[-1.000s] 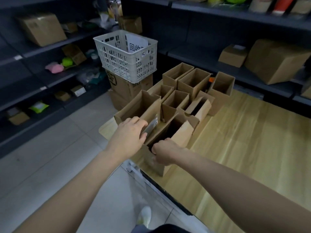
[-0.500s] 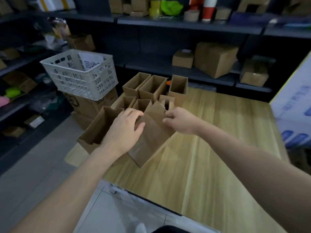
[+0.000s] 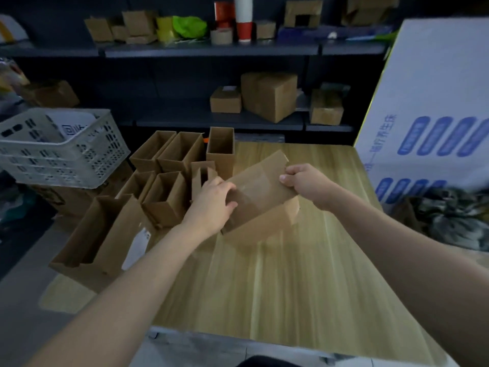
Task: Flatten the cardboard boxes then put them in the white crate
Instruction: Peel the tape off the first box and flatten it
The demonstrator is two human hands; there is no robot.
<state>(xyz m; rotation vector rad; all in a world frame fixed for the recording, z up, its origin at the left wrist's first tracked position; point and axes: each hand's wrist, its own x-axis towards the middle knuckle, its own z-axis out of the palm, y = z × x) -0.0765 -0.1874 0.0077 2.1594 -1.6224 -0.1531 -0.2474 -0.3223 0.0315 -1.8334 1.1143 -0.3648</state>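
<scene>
I hold one brown cardboard box (image 3: 260,193) tilted just above the wooden table (image 3: 277,274), near its middle. My left hand (image 3: 213,205) grips its near left end with curled fingers. At the box's far right edge, my right hand (image 3: 307,181) pinches the cardboard. Several open cardboard boxes (image 3: 169,165) stand upright at the table's left side, one large one (image 3: 100,234) nearest me. The white crate (image 3: 58,149) sits to the left on a stack of cartons, a printed sheet inside it.
Dark shelves (image 3: 211,51) with cartons, tape rolls and cups run along the back. A big white printed carton (image 3: 428,107) stands at the table's right edge, with a dark bundle (image 3: 455,218) in front of it. Floor lies to the left of the table.
Both hands lifted the box out of the cluster and carried it right, toward the table's middle. The right hand shifted from the near end to the far edge. My view turned right.
</scene>
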